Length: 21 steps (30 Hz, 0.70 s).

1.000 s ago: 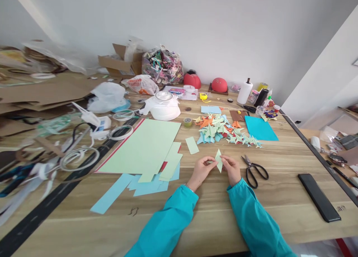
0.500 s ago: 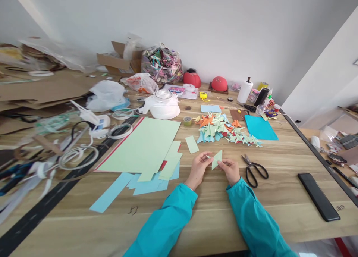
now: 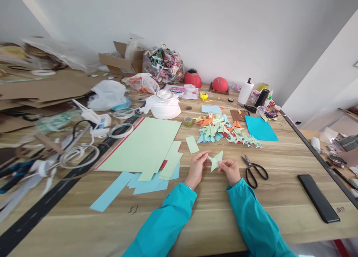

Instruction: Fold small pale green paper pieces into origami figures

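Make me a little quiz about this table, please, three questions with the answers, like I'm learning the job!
1. True or false: the black-handled metal scissors lie closer to the right hand than to the left hand.
2. Which lies to the right of the scissors? A) yellow tape measure; B) flat, black, oblong object; C) red, dome-shaped cushion.
3. Fill in: the right hand pinches a pointed, pale-green folded piece made of ____.

Key: 1 true; 2 B; 3 paper.

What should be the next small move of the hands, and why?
Perhaps the right hand should press the pale green folded paper flatter: that hand pinches one edge, the paper's pointed ends spread outward, and the left hand is at the opposite side.
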Tool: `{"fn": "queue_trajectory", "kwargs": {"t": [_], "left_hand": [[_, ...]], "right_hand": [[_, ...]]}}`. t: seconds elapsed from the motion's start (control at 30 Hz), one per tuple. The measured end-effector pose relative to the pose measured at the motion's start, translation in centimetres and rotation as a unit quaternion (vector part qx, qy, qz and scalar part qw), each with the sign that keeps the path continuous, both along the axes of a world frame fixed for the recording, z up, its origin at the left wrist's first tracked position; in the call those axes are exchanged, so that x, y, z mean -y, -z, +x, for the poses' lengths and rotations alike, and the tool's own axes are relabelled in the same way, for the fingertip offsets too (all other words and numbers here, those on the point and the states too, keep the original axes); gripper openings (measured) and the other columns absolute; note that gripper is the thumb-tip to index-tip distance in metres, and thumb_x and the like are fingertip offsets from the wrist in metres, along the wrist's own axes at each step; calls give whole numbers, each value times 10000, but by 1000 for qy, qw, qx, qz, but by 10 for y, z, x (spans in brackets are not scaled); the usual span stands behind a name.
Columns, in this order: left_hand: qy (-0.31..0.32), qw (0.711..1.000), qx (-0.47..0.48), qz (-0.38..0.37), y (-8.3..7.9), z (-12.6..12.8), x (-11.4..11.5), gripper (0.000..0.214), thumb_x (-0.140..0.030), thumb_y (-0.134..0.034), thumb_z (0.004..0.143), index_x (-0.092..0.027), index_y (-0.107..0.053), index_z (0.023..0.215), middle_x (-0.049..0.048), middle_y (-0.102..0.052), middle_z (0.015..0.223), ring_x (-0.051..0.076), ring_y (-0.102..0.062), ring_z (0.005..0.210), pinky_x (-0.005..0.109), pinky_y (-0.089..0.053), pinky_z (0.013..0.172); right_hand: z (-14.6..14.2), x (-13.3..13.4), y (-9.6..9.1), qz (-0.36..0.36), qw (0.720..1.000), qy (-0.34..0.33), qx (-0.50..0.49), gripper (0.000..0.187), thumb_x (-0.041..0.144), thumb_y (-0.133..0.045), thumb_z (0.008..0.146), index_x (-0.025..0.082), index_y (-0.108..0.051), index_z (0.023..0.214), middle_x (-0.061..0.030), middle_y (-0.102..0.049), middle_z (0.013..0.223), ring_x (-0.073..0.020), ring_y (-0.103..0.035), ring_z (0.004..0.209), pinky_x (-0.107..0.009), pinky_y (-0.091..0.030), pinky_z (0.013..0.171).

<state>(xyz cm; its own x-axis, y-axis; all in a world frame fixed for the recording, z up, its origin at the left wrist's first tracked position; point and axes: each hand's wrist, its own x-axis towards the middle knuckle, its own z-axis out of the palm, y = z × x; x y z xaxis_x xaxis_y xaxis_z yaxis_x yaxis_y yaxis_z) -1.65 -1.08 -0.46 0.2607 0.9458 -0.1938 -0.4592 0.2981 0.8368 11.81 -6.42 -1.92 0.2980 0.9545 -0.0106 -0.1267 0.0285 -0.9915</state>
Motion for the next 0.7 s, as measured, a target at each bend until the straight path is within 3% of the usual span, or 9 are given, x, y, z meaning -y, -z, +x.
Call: {"fn": "queue_trajectory", "kwargs": {"t": [0.17, 0.3, 0.53, 0.7], "left_hand": [[28, 998, 57, -2, -1, 3, 3, 410, -438, -671, 692, -146, -616, 975, 44, -673, 748, 167, -644, 680, 280, -497, 612], [77, 996, 12, 47, 1, 7, 7, 442, -278, -775, 600, -148, -616, 991, 58, -696, 875, 175, -645, 816, 278, -499, 729], [27, 998, -30, 53, 5, 7, 4, 367, -263, -780, 579, -130, -642, 891, 36, -693, 747, 147, -632, 656, 289, -509, 664], [-20, 999, -23, 35, 7, 7, 2, 355, -224, -795, 536, -115, -646, 840, 32, -679, 723, 126, -618, 680, 255, -486, 682]], "right_hand": [[1, -1, 1, 6, 1000, 22, -8, 241, 393, -718, 658, 157, -680, 630, -9, -641, 479, -98, -522, 395, -222, -419, 426], [2, -1, 0, 7, 1000, 18, -11, 261, 424, -691, 682, 164, -695, 694, -22, -668, 530, -135, -588, 464, -242, -450, 454], [0, -2, 3, 3, 998, -63, 11, 362, 475, -666, 697, 170, -663, 892, -47, -721, 675, -162, -651, 526, -239, -455, 463], [-3, 0, 4, -9, 995, -82, 51, 433, 479, -634, 730, 155, -617, 1018, -44, -711, 626, -157, -639, 484, -238, -452, 451]]}}
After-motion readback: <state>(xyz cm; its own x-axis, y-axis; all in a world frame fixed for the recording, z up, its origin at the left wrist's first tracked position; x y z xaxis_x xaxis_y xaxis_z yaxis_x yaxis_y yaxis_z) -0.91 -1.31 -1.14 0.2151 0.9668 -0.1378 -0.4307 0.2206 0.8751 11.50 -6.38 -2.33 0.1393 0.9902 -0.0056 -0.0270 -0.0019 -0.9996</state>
